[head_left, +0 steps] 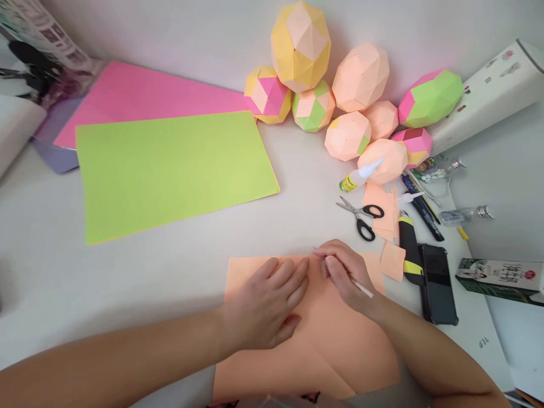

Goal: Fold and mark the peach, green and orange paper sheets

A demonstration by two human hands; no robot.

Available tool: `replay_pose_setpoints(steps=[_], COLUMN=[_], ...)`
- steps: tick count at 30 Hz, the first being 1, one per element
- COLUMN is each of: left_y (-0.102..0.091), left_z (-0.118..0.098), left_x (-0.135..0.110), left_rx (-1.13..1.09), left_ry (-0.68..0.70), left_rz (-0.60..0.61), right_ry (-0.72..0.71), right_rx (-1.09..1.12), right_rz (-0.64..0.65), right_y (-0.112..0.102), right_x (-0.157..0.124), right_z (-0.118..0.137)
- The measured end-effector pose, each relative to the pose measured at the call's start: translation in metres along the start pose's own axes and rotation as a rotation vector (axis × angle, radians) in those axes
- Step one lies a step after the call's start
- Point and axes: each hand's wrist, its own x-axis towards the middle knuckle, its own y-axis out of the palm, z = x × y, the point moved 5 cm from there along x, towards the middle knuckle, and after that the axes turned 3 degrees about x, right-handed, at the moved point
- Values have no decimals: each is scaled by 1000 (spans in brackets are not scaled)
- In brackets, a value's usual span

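Left hand [267, 303] lies flat at lower centre of the frame, palm down, fingers extended and slightly spread, pressing on the orange sheet [331, 351]. I read the right hand [344, 272] as closed in a pinch around a thin white rod [362, 288], positioned at the sheet's upper edge; I cannot make out the rod's tip. The sheet rests on the surface [42, 272]. Scissors [361, 218] and a glue bottle [359, 174] lie up and to the right of the right hand, not touching it.

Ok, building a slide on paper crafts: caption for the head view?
Left hand flat on an orange sheet, right hand holding a thin white tool at its edge.
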Motion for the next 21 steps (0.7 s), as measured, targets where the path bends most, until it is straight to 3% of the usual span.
replay_pose_setpoints(steps=[6,21], left_y=[2,-1], left_z=[0,-1], left_x=[1,4], left_rx=[4,11], left_ry=[4,0], left_rz=[8,-28], right_ry=[176,195], right_rx=[-14,-66], right_rz=[16,18], right_y=[3,6], right_x=[1,1], right_z=[-7,-9])
